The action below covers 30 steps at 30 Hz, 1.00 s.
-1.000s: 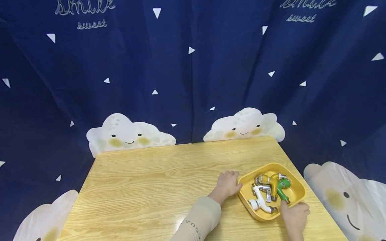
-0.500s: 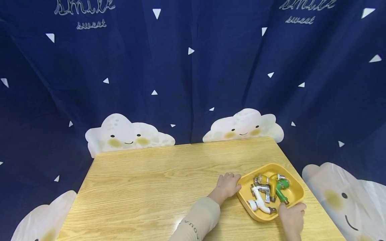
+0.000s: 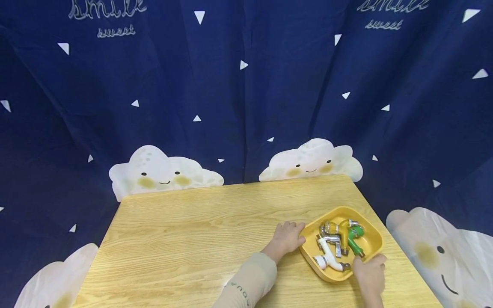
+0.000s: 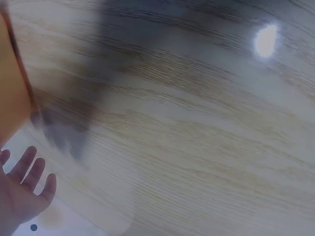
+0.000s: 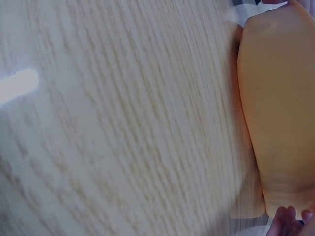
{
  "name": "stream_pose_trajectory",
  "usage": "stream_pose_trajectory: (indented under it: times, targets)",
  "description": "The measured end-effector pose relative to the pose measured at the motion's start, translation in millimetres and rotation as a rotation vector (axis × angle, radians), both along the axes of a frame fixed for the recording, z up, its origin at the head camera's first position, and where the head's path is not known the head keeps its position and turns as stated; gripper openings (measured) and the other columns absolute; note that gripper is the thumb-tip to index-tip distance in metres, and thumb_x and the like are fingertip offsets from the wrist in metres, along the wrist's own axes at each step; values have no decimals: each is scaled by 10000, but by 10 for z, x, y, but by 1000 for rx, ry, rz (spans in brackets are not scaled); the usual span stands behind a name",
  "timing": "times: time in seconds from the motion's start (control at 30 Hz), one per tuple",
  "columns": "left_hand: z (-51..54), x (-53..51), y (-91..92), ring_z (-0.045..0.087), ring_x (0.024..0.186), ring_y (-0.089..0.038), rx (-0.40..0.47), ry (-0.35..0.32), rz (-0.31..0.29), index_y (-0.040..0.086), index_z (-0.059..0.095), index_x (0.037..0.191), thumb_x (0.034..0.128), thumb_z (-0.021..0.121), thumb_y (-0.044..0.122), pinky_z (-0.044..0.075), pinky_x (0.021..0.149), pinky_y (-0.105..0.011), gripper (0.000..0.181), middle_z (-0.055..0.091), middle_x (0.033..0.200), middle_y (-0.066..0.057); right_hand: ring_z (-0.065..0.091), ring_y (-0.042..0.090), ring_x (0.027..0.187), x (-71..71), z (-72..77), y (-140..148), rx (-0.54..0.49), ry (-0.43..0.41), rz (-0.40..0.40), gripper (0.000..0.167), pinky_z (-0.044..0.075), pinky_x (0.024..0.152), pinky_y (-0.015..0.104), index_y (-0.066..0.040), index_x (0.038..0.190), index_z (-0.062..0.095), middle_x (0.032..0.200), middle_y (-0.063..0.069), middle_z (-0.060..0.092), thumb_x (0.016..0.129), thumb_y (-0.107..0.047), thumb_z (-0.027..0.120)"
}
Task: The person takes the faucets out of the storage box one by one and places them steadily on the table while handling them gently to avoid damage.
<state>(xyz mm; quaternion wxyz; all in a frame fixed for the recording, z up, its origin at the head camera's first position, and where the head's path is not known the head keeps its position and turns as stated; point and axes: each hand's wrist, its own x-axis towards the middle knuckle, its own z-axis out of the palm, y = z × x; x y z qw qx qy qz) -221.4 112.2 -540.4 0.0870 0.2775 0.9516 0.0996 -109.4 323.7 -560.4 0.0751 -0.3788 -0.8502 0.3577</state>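
Note:
A yellow basin sits at the right of the wooden table. Several taps lie jumbled inside: a yellow tap, a green tap, a white tap and a chrome tap partly beneath the others. My left hand holds the left corner, thumb at the rim and fingers along the outside. At the near right corner my right hand grips the rim, thumb over the edge, its other fingers partly hidden. Both wrist views show the basin's orange-looking outer wall; fingertips appear low in the right one.
The table stretches left from the basin. Its right edge runs close to the basin and right hand. Behind it and at both sides hangs a dark blue curtain printed with clouds and triangles.
Compared with half a second ago, the basin and its taps have shifted slightly left, with both hands moving along. Before that, hands and basin barely moved.

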Motion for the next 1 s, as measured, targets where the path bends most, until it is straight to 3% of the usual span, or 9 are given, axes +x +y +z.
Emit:
stream_pose_trajectory:
  times: [0.63, 0.87, 1.0]
  targets:
    - [-112, -31, -269, 461, 1190, -193, 69, 10, -6, 263, 405, 1360, 844, 449, 463, 362, 981, -449, 555, 521, 1287, 11, 458, 581, 911, -181, 5, -105, 53, 7, 116, 553, 396, 668, 580, 109, 1214, 206, 1021, 361, 382, 846, -232, 439]
    - [-150, -51, -396, 523, 1058, -187, 98, 51, -4, 238, 476, 1260, 827, 475, 461, 429, 869, -419, 487, 582, 1148, 6, 486, 550, 903, -287, -25, -162, 62, 11, 155, 559, 410, 661, 572, 83, 1251, 222, 1028, 338, 411, 855, -242, 447]
    - [-156, -62, -491, 505, 1111, -203, 102, 45, 11, 222, 464, 1280, 833, 474, 456, 411, 904, -446, 505, 567, 1204, -6, 498, 536, 897, -362, -27, -216, 60, -8, 190, 574, 421, 654, 555, 68, 1271, 206, 1040, 329, 413, 868, -263, 447]
